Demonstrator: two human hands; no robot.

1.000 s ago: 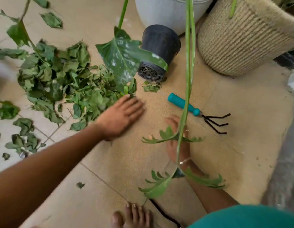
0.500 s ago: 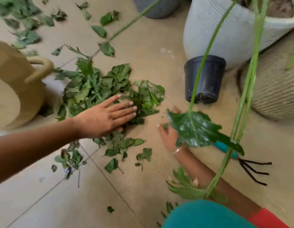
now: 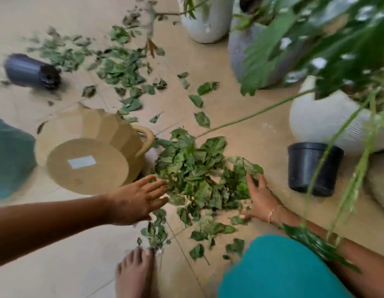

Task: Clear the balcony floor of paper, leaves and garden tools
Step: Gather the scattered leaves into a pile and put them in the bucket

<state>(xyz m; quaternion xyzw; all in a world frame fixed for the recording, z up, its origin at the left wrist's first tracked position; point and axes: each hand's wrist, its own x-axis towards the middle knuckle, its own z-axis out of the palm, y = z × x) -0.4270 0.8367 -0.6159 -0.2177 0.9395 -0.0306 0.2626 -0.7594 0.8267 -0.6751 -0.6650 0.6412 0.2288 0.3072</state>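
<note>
Tiled floor (image 3: 219, 117), leaves (image 3: 199, 175) scattered, pots (image 3: 313, 168) apparently around

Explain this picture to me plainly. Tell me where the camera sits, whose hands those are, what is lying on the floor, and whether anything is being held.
There is no machine here. A camera worn on a person's head looks forward and down, so the arms reaching in belong to the wearer. The left hand and the right hand, both open, sit on either side of a pile of green leaves on the tiled floor. Neither hand grips anything; the right one touches the pile's edge. More leaves lie scattered farther off. A tan basket with a handle lies tipped beside the pile. A black pot stands at right, and a dark pot lies on its side at far left. Large planters stand along the top. A bare foot shows below.
</note>
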